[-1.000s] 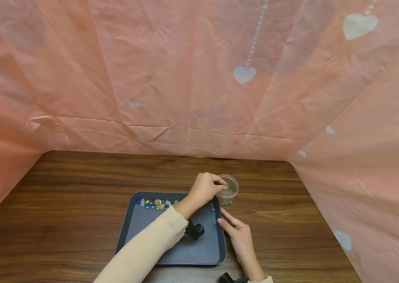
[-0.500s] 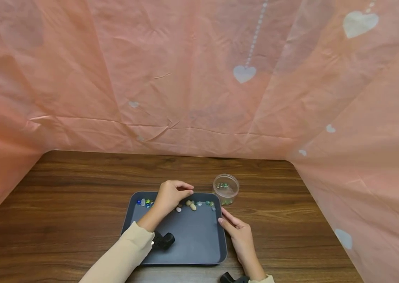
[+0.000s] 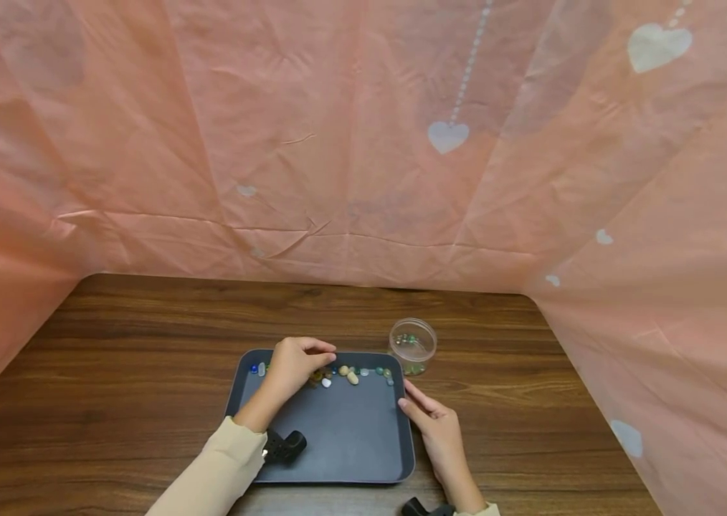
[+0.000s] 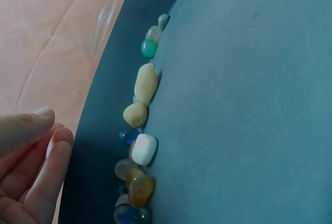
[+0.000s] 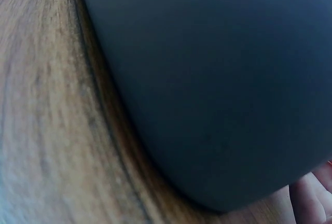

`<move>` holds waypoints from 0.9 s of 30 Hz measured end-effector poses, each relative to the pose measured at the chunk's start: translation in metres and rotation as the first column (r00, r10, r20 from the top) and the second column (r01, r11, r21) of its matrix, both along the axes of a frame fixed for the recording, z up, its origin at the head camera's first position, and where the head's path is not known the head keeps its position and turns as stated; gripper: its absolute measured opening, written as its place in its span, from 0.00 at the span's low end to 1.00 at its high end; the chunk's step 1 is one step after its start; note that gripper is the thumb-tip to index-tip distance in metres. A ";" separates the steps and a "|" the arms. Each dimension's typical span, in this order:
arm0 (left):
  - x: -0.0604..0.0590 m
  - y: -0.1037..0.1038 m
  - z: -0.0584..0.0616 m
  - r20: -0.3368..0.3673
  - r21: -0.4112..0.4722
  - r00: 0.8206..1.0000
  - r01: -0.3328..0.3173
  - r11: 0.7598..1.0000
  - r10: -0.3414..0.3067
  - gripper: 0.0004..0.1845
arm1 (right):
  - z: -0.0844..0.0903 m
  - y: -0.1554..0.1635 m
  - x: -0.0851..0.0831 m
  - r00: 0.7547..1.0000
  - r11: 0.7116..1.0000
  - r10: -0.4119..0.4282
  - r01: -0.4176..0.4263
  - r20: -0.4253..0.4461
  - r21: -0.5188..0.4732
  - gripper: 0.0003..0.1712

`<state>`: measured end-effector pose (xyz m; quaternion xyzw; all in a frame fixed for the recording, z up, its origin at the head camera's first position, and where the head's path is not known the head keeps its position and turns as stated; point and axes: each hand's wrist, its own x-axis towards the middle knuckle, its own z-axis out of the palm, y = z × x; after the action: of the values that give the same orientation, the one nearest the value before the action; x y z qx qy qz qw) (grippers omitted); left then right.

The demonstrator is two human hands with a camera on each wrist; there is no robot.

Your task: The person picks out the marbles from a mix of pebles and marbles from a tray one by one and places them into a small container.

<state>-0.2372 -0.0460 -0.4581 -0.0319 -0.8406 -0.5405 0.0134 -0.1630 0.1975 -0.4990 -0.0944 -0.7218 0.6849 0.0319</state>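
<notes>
My left hand (image 3: 295,365) hovers over the far rim of the grey tray (image 3: 350,430). In the left wrist view, the thumb and fingertips (image 4: 62,136) stand apart with nothing between them. Beside them a row of small polished stones and glass pebbles runs along the tray's far wall, among them a white stone (image 4: 144,149), a long cream stone (image 4: 146,84) and a green pebble (image 4: 149,48). In the head view the hand covers part of that row. My right hand (image 3: 441,433) holds the tray's right rim, thumb on top and fingers along the outer side.
A clear round plastic tub (image 3: 412,340) with several greenish pebbles stands behind the tray's far right corner. A wooden table (image 3: 518,401) lies under everything. An orange-pink cloth with hearts (image 3: 350,143) hangs around the back and sides.
My left hand pinched a small green pebble over the tub, then let go and moved left to the stone row. The right hand stays on the tray's rim.
</notes>
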 end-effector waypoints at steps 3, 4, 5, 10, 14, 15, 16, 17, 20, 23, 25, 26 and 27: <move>-0.001 0.000 -0.003 0.013 -0.006 1.000 0.009 1.000 -0.009 0.04 | 0.000 0.000 0.000 1.000 1.000 -0.001 0.001 0.001 0.001 0.24; -0.001 0.000 -0.004 0.013 -0.014 1.000 0.012 1.000 -0.012 0.04 | 0.000 0.000 0.000 1.000 1.000 0.000 0.000 0.002 0.001 0.24; -0.001 0.000 -0.005 0.015 -0.020 1.000 0.016 1.000 -0.016 0.04 | 0.001 0.000 0.000 1.000 1.000 0.000 0.000 0.004 0.001 0.24; 0.000 0.000 -0.008 -0.011 -0.076 0.999 0.036 0.996 -0.037 0.03 | 0.000 0.000 0.000 1.000 1.000 0.002 -0.002 0.007 0.002 0.24; 0.000 0.001 -0.010 -0.048 -0.127 0.997 0.051 0.991 -0.058 0.03 | 0.000 -0.001 0.000 1.000 1.000 0.003 -0.003 0.008 -0.007 0.25; 0.000 0.002 -0.011 -0.046 -0.134 0.997 0.053 0.990 -0.060 0.03 | 0.000 -0.001 0.000 1.000 1.000 0.004 -0.004 0.008 -0.011 0.25; 0.000 0.003 -0.011 -0.055 -0.149 0.996 0.058 0.987 -0.067 0.04 | 0.000 -0.001 0.000 1.000 1.000 0.004 -0.004 0.008 -0.011 0.25; 0.000 0.003 -0.011 -0.054 -0.155 0.996 0.063 0.986 -0.072 0.04 | 0.000 -0.001 0.000 1.000 1.000 0.004 -0.004 0.008 -0.013 0.24; 0.000 0.006 -0.012 -0.056 -0.190 0.994 0.081 0.978 -0.093 0.04 | 0.001 -0.001 0.001 1.000 1.000 0.001 -0.001 0.006 -0.011 0.24; 0.000 0.008 -0.013 -0.053 -0.230 0.993 0.091 0.969 -0.106 0.04 | 0.001 -0.001 0.001 1.000 1.000 0.001 -0.001 0.006 -0.006 0.24; 0.000 0.009 -0.014 -0.060 -0.261 0.991 0.097 0.960 -0.117 0.04 | 0.001 0.000 0.001 1.000 1.000 -0.001 0.001 0.007 0.000 0.24; 0.000 0.010 -0.014 -0.067 -0.276 0.990 0.101 0.956 -0.123 0.04 | 0.001 0.000 0.000 1.000 1.000 -0.002 0.002 0.006 0.004 0.24; 0.000 0.010 -0.014 -0.068 -0.289 0.989 0.106 0.951 -0.131 0.04 | 0.002 0.000 0.000 1.000 1.000 -0.003 0.003 0.006 0.008 0.24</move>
<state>-0.2370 -0.0356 -0.4725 -0.1072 -0.9048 -0.4120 0.0125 -0.1626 0.1971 -0.4975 -0.0975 -0.7244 0.6818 0.0309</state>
